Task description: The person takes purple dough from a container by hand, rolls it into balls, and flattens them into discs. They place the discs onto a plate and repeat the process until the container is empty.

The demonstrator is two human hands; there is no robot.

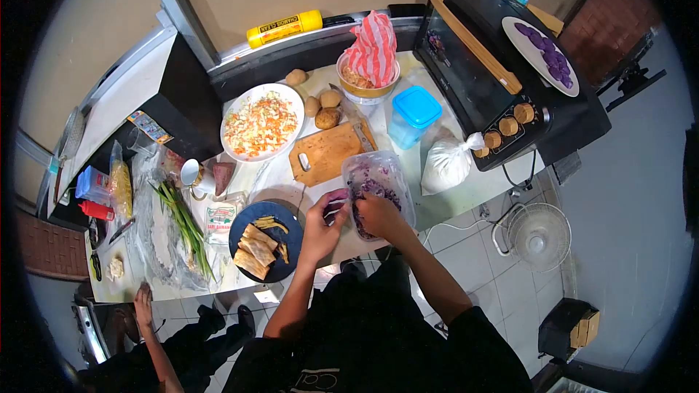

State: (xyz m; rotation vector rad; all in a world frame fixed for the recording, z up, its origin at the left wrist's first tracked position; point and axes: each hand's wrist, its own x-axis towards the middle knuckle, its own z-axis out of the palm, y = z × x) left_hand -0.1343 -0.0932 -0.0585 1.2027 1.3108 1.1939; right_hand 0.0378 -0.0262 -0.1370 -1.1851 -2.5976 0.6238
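Observation:
A clear plastic container (405, 175) holds crumbly purple mash (375, 188) at the near edge of the table. My right hand (380, 217) reaches down into it, fingers bent into the mash and their tips hidden. Beside the container's left wall is my left hand (325, 220), its purple-stained fingers curved, with a gap between thumb and fingers. Behind the container lies a wooden cutting board (324, 154); a knife (358, 128) rests across its right edge. Left of my left hand, a dark blue plate (244, 227) carries wrapped rolls (256, 250) and yellowish strips.
A white bowl (227, 122) of shredded vegetables, potatoes (327, 118), a blue-lidded tub (416, 108) and a tied white bag (448, 166) surround the board. A toaster oven (466, 65) with a plate of purple pieces stands right. Green onions (182, 222) and another person's hand (143, 306) are left.

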